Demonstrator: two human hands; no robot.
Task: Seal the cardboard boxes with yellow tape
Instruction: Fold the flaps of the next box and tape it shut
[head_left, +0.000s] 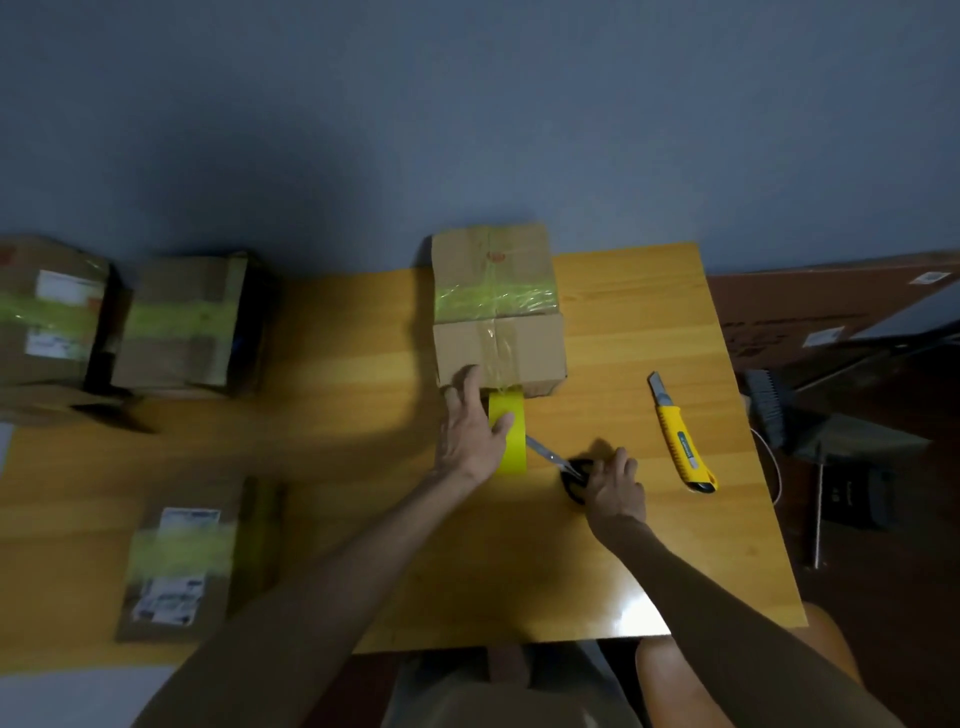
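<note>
A cardboard box (498, 332) stands at the far middle of the wooden table (649, 322), with a band of yellow tape across its top and clear tape along its seam. A yellow tape roll (511, 447) stands on edge just in front of the box, its strip running up to the box's near face. My left hand (470, 431) holds the roll, thumb over it and fingers reaching to the box's lower edge. My right hand (613, 483) grips the black handles of scissors (553, 460), whose blades point at the roll.
A yellow utility knife (680, 441) lies right of the scissors. Two taped boxes (182, 322) (47, 312) stand at the far left, a third (179, 561) lies near left. A brush and dark objects (769, 410) sit beyond the table's right edge.
</note>
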